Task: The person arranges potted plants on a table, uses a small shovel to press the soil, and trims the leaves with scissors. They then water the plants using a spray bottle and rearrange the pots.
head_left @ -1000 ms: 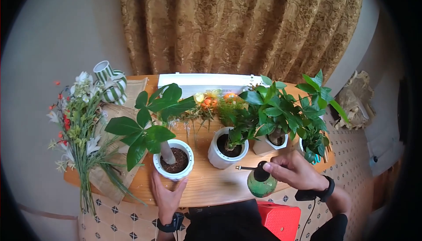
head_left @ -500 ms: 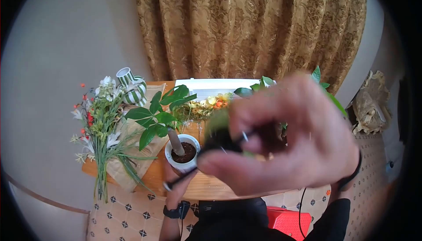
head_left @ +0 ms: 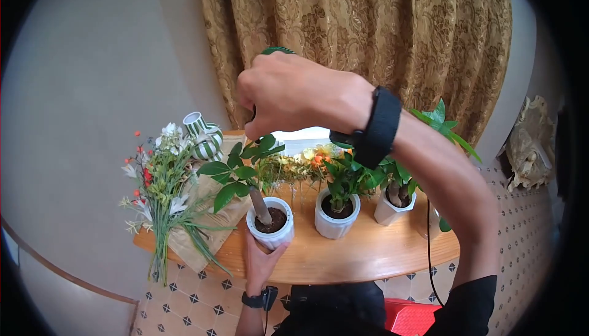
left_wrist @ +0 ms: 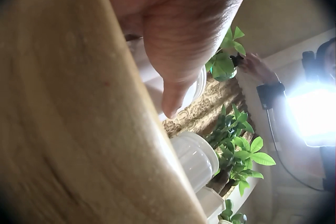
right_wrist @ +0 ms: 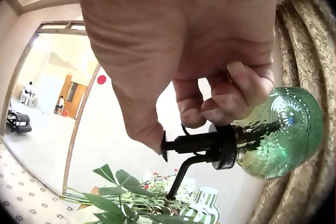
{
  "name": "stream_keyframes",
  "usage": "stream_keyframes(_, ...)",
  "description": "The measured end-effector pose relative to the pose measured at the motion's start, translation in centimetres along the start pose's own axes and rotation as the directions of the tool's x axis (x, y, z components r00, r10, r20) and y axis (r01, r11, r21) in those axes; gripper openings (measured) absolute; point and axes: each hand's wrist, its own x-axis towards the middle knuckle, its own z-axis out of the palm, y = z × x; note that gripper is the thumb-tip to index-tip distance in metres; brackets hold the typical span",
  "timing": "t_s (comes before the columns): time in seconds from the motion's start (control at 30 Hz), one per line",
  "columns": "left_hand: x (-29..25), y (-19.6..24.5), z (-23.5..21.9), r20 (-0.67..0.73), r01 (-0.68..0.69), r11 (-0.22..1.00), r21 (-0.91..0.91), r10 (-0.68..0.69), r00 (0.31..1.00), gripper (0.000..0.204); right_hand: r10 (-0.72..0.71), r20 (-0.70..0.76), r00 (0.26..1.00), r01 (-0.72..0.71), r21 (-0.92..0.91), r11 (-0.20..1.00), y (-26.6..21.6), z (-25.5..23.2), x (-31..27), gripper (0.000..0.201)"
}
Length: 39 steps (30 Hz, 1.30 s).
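Note:
In the head view, my left hand [head_left: 260, 263] holds the near side of a white flower pot [head_left: 283, 236], thumb on one side and fingers on the other. A plant with a thick stem and broad green leaves [head_left: 228, 196] leans out of its dark soil. My right hand [head_left: 294, 87] is raised above and behind these leaves, gripping a spray bottle. In the right wrist view, the green glass spray bottle [right_wrist: 289, 134] is tilted on its side. Fingers curl at its black neck, the thumb is on the plunger, and the nozzle tube [right_wrist: 182, 174] points down toward the leaves.
Two more white pots, a middle one [head_left: 337, 221] and a right one [head_left: 392, 208], hold leafy plants. At left, cut flowers [head_left: 162, 195] lie on brown paper beside a striped vase [head_left: 205, 141]. Orange and yellow flowers [head_left: 316, 155] lie behind. A red stool [head_left: 414, 317] stands below the table.
My right hand has carried the spray bottle from the front right of the table, up past the head camera, to above the left plant. My left hand stays at its pot.

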Motion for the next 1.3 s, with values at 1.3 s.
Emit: stream_keyframes(1.3, -0.1, -0.4, 0.3, -0.018, 0.019, 0.999, 0.037, -0.019, 1.0, 0.1, 0.054, 0.138, 0.989, -0.044, -0.073, 0.996, 1.6, 0.2, 2.7, 0.036)
